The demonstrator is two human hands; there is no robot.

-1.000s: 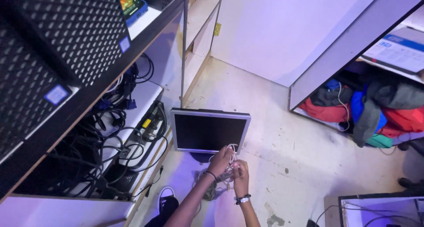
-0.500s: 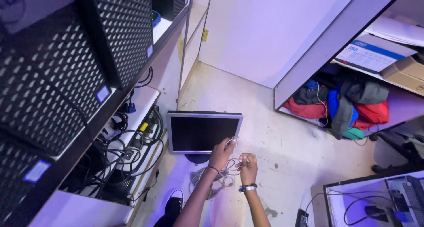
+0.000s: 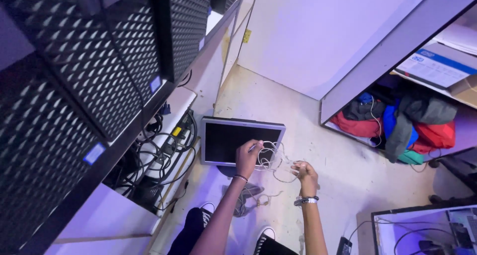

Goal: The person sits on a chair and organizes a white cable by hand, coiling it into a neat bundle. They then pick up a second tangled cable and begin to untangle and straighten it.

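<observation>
From the head camera, the left hand is closed around one end of a tangle of thin pale cord, and the right hand pinches the other end, fingers curled. The loops hang in the air between both hands, above the floor and just in front of the flat monitor that lies screen up near the foot of the shelf.

As a judgement, the loose loops could tighten into a knot if the hands pull apart, and a trailing strand near the shoes could catch underfoot. The cord could also drag across the monitor's screen, since it hangs so close over its right edge.

Small blue square labels sit on the lower front corners of the black mesh-fronted computer cases along the upper shelf. A small yellow tag hangs on the pale upright by the wall. At the far right, a flat white box with a blue band lies on a shelf above heaped red, blue and grey clothes.
</observation>
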